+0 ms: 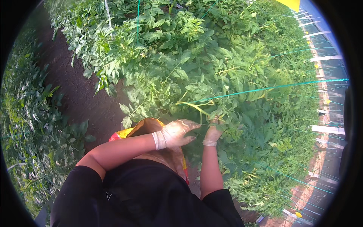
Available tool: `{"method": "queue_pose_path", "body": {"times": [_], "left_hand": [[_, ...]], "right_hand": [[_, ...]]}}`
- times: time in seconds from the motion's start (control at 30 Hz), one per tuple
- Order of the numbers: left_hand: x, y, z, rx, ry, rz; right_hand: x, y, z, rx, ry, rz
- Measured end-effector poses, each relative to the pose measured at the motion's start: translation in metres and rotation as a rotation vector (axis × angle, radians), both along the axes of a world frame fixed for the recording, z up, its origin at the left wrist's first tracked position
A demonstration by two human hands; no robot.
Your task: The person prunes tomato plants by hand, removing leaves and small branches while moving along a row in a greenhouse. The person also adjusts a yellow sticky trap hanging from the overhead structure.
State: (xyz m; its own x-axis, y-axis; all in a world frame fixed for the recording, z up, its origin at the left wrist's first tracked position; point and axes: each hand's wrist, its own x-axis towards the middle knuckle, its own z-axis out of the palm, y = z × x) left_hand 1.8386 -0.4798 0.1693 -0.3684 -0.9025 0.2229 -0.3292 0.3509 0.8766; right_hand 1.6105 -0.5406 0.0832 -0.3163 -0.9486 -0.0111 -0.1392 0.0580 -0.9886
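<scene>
My left hand (178, 132), in a thin whitish glove, reaches across the mouth of a yellow and red sack (124, 132) at my waist. Its fingers point right, with the thumb apart and nothing visible between them. Just beyond the fingertips, my gloved right hand (214, 132) is closed around a tomato plant stem (195, 106); leaves cover part of its fingers. The pale stem bends up and left from that hand, with short side stalks on it. A taut green twine (255, 90) meets the stem near its upper bend and runs off to the right.
Dense tomato foliage (175, 42) fills the area ahead and to the right. A dark soil path (76, 82) runs along the left, bordered by another plant row (25, 127). More green strings (300, 178) cross at right. A yellow card (290, 4) hangs at top right.
</scene>
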Motion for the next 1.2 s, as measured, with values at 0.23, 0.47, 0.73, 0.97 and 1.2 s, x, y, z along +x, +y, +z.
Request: {"method": "queue_pose_path", "body": {"times": [0.23,0.47,0.73,0.97,1.2], "left_hand": [[-0.079,-0.053,0.018,0.516,0.239,0.065],[-0.042,0.006,-0.019,-0.006,0.301,-0.469],[0.052,0.022,-0.071,-0.039,0.050,-0.423],[0.065,0.005,-0.123,-0.228,0.286,-0.387],[0.091,0.002,-0.130,-0.144,0.289,-0.349]], "right_hand": [[0.043,0.049,-0.001,-0.085,-0.786,0.000],[0.059,0.109,-0.007,-0.080,-0.617,-0.072],[0.104,0.162,-0.005,-0.107,-0.247,0.047],[0.136,0.182,0.026,0.157,0.005,0.195],[0.175,0.157,0.137,-0.042,-0.884,-0.196]]}}
